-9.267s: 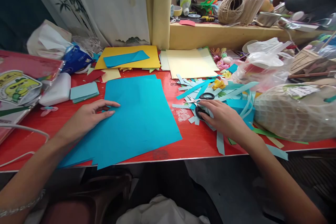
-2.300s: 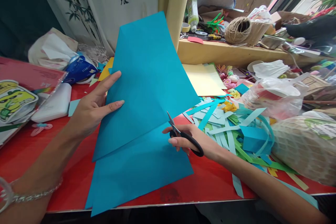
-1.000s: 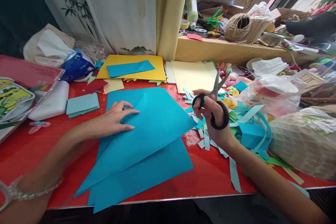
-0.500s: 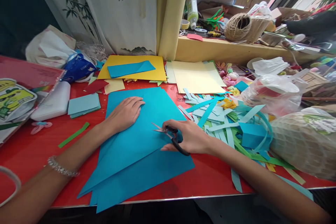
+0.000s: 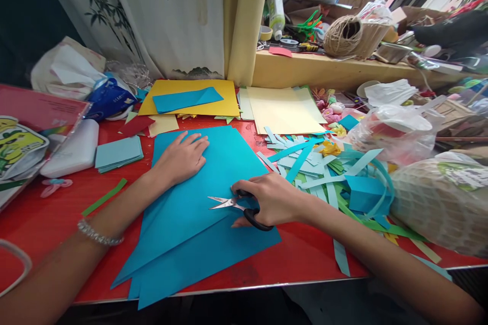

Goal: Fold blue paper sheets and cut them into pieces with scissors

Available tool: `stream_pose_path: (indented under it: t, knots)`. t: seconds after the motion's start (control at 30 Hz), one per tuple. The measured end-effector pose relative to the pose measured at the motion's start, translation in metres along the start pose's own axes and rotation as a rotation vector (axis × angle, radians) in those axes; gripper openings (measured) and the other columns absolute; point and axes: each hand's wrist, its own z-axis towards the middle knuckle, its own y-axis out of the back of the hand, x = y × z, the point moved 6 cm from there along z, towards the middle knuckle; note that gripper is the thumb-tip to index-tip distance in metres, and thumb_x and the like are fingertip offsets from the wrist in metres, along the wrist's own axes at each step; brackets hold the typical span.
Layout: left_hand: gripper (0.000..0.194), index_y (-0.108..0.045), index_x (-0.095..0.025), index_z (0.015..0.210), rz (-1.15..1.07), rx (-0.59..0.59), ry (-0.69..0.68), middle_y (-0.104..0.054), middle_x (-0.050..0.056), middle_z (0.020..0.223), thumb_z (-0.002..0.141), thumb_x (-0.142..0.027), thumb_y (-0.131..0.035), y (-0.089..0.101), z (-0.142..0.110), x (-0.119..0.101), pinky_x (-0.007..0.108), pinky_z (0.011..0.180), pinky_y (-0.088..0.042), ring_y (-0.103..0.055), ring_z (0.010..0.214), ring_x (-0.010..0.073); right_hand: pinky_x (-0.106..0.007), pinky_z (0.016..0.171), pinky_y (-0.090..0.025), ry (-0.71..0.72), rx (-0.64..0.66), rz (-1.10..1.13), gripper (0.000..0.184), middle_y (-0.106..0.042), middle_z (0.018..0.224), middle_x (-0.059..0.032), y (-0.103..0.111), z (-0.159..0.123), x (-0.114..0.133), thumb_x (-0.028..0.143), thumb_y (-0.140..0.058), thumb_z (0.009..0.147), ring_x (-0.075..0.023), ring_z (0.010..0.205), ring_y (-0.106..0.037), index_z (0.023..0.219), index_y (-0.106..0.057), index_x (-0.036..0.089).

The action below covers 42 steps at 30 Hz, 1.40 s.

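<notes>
Several large sheets of blue paper [image 5: 213, 177] lie overlapping in front of me, their lower corners fanned out toward the table's front edge. On the upper left of the top sheet, my left hand [image 5: 184, 158] rests flat with its fingers slightly spread. Black-handled scissors [image 5: 226, 203] are in my right hand [image 5: 272, 198], thumb and fingers at the handle loops. Their blades are parted and point left over the blue paper, with no paper seen between them. Whether the blades touch the sheet I cannot tell.
Cut paper strips [image 5: 316, 172] heap up on the right beside a netted bag [image 5: 438, 208]. Cream sheets [image 5: 285, 109] and a yellow sheet [image 5: 194, 91] lie at the back. Light blue cards [image 5: 119, 152] and a green strip [image 5: 104, 196] are on the left of the red table [image 5: 244, 274].
The scissors have turned, their blades now pointing more squarely left and reaching further left. My left hand's fingers have spread a little. The whole view has shifted slightly.
</notes>
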Motion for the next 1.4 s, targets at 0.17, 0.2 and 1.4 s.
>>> stream_pose_path:
  t: [0.17, 0.2, 1.4]
  knots:
    - [0.049, -0.05, -0.005, 0.133, -0.078, 0.103, -0.038, -0.048, 0.021, 0.138, 0.091, -0.015, -0.027, 0.002, -0.041, -0.022, 0.048, 0.106, -0.032, -0.039, 0.132, 0.0323, -0.026, 0.045, -0.022, 0.005, 0.015, -0.024, 0.064, -0.059, 0.065, -0.0028, 0.001, 0.001, 0.003, 0.069, -0.051, 0.076, -0.0104, 0.048, -0.039, 0.108, -0.061, 0.015]
    - [0.049, -0.049, -0.006, 0.134, -0.11, 0.117, -0.02, -0.047, 0.021, 0.139, 0.091, -0.015, -0.027, 0.004, -0.053, -0.025, 0.049, 0.105, -0.034, -0.038, 0.132, 0.0334, -0.026, 0.045, -0.021, 0.004, 0.017, -0.025, 0.064, -0.058, 0.063, -0.0022, 0.001, 0.001, 0.004, 0.069, -0.051, 0.076, -0.0101, 0.047, -0.037, 0.108, -0.061, 0.015]
    - [0.056, -0.053, -0.031, 0.123, -1.082, 0.159, 0.759, -0.056, 0.008, 0.13, 0.07, -0.046, -0.068, 0.004, -0.032, 0.022, 0.034, 0.069, -0.056, -0.063, 0.101, 0.0283, -0.026, 0.044, -0.017, 0.015, 0.032, -0.079, 0.059, -0.055, 0.06, -0.0015, -0.003, -0.004, 0.007, 0.063, -0.054, 0.077, -0.0097, 0.044, -0.033, 0.11, -0.06, 0.015]
